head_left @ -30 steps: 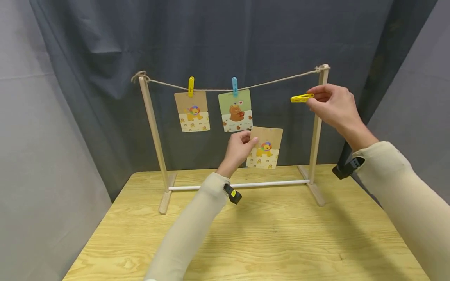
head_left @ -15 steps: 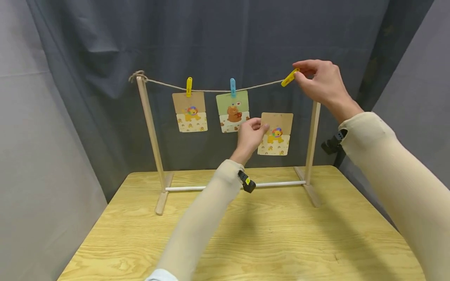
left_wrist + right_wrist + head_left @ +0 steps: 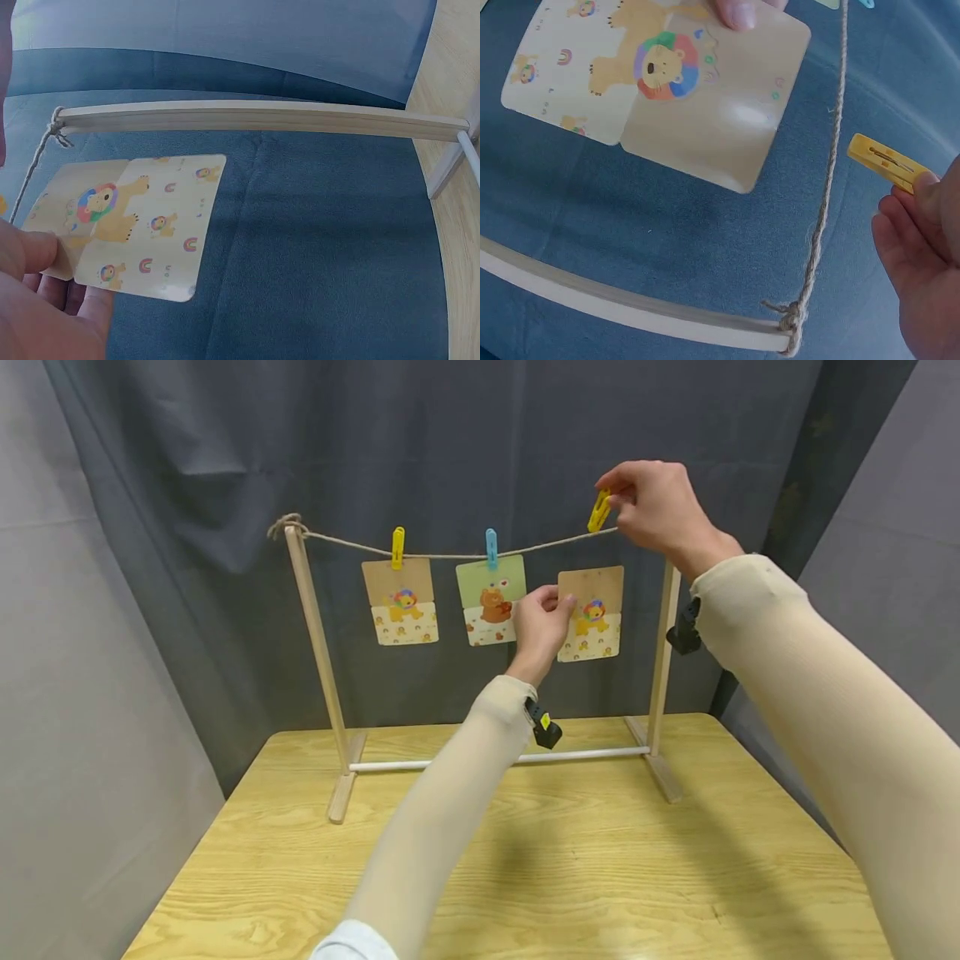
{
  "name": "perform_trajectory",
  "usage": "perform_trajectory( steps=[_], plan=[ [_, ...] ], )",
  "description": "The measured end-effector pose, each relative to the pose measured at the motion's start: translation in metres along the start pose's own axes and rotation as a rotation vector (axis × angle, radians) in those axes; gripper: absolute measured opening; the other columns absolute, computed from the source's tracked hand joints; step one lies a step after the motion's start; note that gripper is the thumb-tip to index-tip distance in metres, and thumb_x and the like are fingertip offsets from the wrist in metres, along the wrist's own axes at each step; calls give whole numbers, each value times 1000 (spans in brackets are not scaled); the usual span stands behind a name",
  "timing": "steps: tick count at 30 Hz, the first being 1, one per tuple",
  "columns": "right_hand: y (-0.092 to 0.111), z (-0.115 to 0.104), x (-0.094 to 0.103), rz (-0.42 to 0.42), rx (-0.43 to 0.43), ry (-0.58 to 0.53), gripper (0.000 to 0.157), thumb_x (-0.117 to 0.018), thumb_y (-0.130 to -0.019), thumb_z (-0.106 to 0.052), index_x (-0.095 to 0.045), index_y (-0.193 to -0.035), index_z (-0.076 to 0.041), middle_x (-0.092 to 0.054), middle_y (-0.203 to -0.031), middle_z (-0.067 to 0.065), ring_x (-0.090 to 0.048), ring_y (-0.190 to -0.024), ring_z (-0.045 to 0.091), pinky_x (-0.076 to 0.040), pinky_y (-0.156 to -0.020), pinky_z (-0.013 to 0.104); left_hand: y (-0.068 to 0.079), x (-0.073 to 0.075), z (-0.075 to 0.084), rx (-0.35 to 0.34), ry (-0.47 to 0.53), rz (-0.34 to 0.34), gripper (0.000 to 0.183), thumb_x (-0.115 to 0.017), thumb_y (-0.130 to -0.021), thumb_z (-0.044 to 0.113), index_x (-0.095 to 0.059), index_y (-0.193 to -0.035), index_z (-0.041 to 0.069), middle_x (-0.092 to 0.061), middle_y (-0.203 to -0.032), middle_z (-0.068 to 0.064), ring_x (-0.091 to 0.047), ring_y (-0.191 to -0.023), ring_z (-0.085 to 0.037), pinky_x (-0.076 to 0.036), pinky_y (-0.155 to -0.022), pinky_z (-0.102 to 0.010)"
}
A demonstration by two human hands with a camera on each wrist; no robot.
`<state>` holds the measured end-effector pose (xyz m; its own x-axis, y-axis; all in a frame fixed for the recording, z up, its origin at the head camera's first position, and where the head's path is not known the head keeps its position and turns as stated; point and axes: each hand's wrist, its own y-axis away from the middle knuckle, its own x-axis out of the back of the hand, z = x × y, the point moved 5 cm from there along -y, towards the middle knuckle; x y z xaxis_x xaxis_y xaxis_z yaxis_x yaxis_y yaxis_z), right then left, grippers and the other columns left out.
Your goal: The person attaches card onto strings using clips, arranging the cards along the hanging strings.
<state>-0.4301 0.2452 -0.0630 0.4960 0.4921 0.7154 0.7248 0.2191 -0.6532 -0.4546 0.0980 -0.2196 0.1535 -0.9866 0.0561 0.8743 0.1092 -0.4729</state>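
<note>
My left hand (image 3: pixel 542 625) pinches the left edge of a lion card (image 3: pixel 591 614), tan above and cream below, held upright under the string. Between the thumb and fingers of my right hand (image 3: pixel 656 510) is a yellow clothespin (image 3: pixel 600 512), tilted with its tip pointing down at the string (image 3: pixel 558 542). In the right wrist view the clothespin (image 3: pixel 885 161) stands apart from the string (image 3: pixel 832 165), and the card (image 3: pixel 705 97) is also apart from it. Thumb and fingers grip the card (image 3: pixel 150 225) near its tan part in the left wrist view.
A second lion card (image 3: pixel 400 602) hangs from a yellow clothespin (image 3: pixel 398 548), and a bear card (image 3: pixel 487 602) from a blue clothespin (image 3: pixel 492 548). The string spans two wooden posts (image 3: pixel 318 647) joined by a white rod (image 3: pixel 592 755) on the wooden table (image 3: pixel 300 877). A dark curtain (image 3: pixel 322 443) hangs behind.
The left hand has raised the lion card and brought it rightward, closer beneath the string. The right hand has gone up and left, turning the yellow clothespin from level to tip-down.
</note>
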Motion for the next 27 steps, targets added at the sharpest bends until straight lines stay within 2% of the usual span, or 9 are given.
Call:
perform_trajectory(
  steps=[4,8,12,17,23,27],
  plan=[
    [-5,-2,-4,-26,1,-2,41,-45,-101,2,-65,-137,-4,-66,-133,17,-62,-111,31,-53,-96,48,-2,-3,1,19,32,16,19,-73,-99,19,-76,-113,7,-77,-100,-4,-69,-84,-11,-56,-71,-22],
    [-8,-1,-9,-47,-36,2,44,-47,-98,5,-65,-137,-5,-67,-132,17,-61,-113,32,-53,-97,49,-4,-4,-1,36,42,27,19,-73,-99,18,-76,-114,7,-76,-100,-4,-69,-84,-10,-55,-71,-22],
    [-8,2,-14,-27,-52,18,40,-48,-100,1,-68,-134,-7,-69,-131,16,-63,-114,32,-52,-91,48,-6,-4,-5,46,42,32,19,-73,-99,19,-76,-114,7,-76,-101,-4,-68,-85,-10,-55,-72,-22],
    [-8,3,-15,8,-56,25,37,-47,-103,0,-70,-132,-8,-70,-129,16,-64,-115,34,-51,-92,51,-9,-3,-9,49,41,32,18,-73,-99,19,-76,-112,8,-76,-99,-3,-67,-83,-10,-55,-71,-23],
    [-10,2,-19,-68,-51,8,39,-48,-100,3,-70,-131,-6,-68,-130,18,-60,-117,36,-48,-98,52,-12,0,-8,41,49,48,16,-72,-99,18,-76,-111,8,-75,-96,-3,-67,-82,-10,-53,-69,-22],
    [-11,3,-22,-128,-48,22,43,-47,-97,6,-70,-133,-5,-67,-132,18,-60,-112,34,-51,-86,42,-13,2,-6,35,56,49,15,-72,-99,18,-77,-110,9,-75,-95,-3,-67,-83,-10,-53,-69,-21]
  ],
)
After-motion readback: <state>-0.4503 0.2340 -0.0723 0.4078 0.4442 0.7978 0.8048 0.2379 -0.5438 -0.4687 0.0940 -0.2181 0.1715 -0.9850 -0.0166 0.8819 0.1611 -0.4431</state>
